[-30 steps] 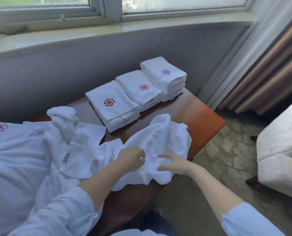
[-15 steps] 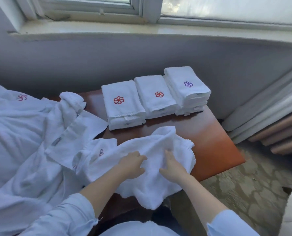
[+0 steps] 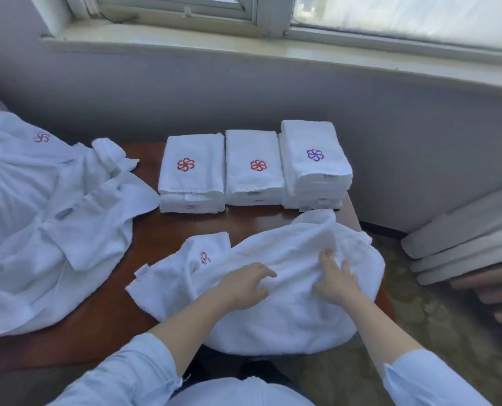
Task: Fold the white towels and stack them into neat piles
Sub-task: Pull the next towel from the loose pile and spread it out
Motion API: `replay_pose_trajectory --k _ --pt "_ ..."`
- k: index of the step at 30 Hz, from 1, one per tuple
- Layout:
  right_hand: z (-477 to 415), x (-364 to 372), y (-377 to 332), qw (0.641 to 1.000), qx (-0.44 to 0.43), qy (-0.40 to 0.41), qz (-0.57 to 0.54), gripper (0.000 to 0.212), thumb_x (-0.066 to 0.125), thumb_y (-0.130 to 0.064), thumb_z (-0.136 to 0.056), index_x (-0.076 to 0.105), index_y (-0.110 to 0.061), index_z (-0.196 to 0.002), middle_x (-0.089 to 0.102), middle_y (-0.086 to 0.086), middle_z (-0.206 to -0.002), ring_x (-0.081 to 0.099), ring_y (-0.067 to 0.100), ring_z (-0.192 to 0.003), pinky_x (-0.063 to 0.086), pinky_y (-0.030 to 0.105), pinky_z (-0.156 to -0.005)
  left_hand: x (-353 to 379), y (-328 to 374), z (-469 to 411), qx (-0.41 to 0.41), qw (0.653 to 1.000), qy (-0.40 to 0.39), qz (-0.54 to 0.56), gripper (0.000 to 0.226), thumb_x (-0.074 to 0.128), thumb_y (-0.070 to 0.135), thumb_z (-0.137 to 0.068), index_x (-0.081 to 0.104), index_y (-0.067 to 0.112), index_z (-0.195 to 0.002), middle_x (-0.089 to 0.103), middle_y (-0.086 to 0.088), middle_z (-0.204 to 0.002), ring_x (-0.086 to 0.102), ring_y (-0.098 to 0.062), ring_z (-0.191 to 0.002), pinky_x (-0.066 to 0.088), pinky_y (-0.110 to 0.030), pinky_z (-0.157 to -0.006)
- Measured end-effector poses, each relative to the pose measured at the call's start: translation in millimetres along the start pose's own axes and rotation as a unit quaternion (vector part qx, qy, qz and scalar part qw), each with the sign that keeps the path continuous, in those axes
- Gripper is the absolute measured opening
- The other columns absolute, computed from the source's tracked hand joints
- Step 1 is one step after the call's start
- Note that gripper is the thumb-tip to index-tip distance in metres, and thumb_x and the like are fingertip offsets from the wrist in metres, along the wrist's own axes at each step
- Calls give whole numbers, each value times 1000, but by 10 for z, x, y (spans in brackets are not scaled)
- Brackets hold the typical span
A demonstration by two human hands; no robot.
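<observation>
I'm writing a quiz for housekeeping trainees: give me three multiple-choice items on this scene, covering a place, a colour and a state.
1. Where in the row is the tallest folded pile? A left B middle C right
2. Its emblem colour? A red B purple C green
3. The loose towel under the left hand and right hand is: A folded B rumpled C rolled
Answers: C, it ends the row's right; B, a purple flower shows; B, it lies creased on the table.
</observation>
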State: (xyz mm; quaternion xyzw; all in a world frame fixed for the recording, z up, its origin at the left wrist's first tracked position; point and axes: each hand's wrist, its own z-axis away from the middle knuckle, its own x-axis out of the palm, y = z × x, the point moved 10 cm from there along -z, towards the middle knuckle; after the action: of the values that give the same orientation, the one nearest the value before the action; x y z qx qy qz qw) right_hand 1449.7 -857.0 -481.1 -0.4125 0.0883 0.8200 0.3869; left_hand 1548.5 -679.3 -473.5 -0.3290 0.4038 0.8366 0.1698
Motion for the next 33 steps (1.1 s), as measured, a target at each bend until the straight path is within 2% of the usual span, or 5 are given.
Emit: replay_pose_trajectory --k 3,6,13,21,33 --pt "4 -442 -138 983 -33 175 -53 51 57 -20 -86 42 -10 -134 46 9 -139 41 29 -126 41 40 -103 -282 -86 52 -38 993 109 20 36 49 28 -97 54 34 -132 51 13 -132 51 -9 -120 42 -27 -90" --pt "43 -589 -582 955 -128 253 -86 55 59 -13 -83 45 -11 -136 45 5 -140 36 25 -132 33 33 -108 -588 -261 155 -82 977 198 2 34 50 23 -95 57 32 -128 53 11 -125 48 -10 -120 41 -30 -92" --pt "-125 -66 -1574 951 -282 86 95 68 49 -22 -95 17 -22 -156 14 -5 -164 -6 20 -152 -1 46 -122 -653 -584 239 -111 981 147 -55 47 39 23 -103 35 25 -150 43 7 -151 40 -15 -137 33 -31 -109" --pt "-335 25 -1713 964 -244 51 91 54 47 -22 -95 38 -21 -148 38 0 -147 18 21 -148 -1 51 -121 -847 -901 -7 -155 978 115 -76 54 44 25 -102 25 24 -153 17 4 -160 51 -26 -126 50 -42 -89" --pt "-387 -83 -1898 981 -181 41 -59 43 38 -24 -98 52 -24 -139 56 -2 -135 48 12 -128 -12 49 -119 -1197 -963 -27 -84 982 171 -2 4 50 33 -96 51 29 -98 60 11 -91 55 -17 -77 38 -31 -62"
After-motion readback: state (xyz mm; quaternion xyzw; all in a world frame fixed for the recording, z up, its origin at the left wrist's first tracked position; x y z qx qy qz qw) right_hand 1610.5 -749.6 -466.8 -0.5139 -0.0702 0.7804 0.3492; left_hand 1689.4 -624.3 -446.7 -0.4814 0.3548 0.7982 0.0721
